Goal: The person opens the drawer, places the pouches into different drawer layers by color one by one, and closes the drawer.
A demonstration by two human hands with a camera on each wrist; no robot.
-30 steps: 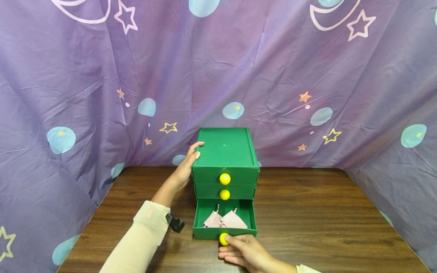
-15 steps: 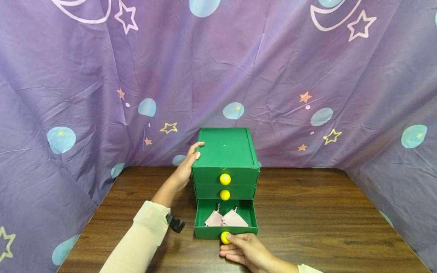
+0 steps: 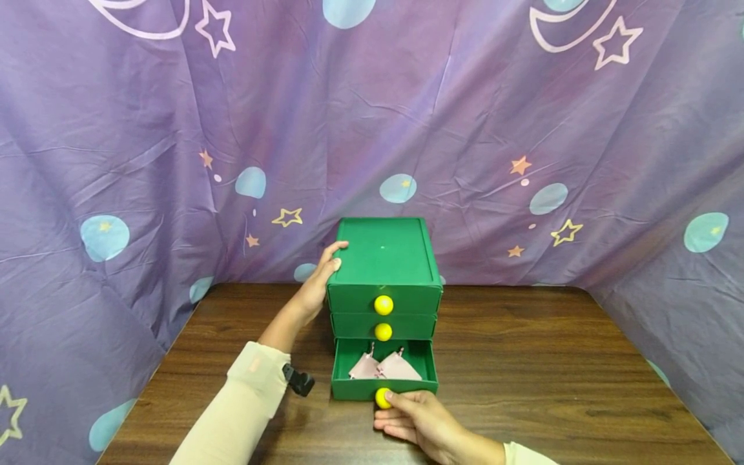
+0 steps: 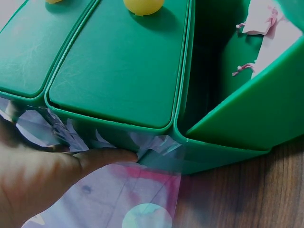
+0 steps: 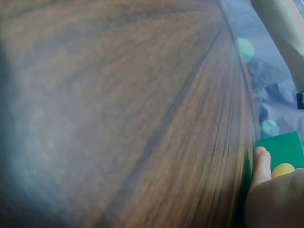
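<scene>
A green three-drawer cabinet (image 3: 383, 252) stands on the table, its bottom drawer (image 3: 352, 389) pulled partway out. Inside that drawer lie two pale pink drawstring pouches (image 3: 398, 367), also visible in the left wrist view as pink pouches (image 4: 259, 18). My right hand (image 3: 433, 423) pinches the yellow knob (image 3: 382, 398) of this drawer between thumb and fingers. On the cabinet's left side rests my left hand (image 3: 314, 287), fingertips at the top edge. The left wrist view has the left thumb (image 4: 109, 158) lying straight along the side wall.
Two more yellow knobs, an upper knob (image 3: 383, 305) and a middle knob (image 3: 383, 332), sit on the closed drawers. The wooden table (image 3: 523, 361) extends to both sides. A purple patterned curtain (image 3: 372, 129) hangs behind and around it.
The bottom drawer has slid inward a little, away from me, with my right hand moving along on its knob. My left hand has stayed in place on the cabinet.
</scene>
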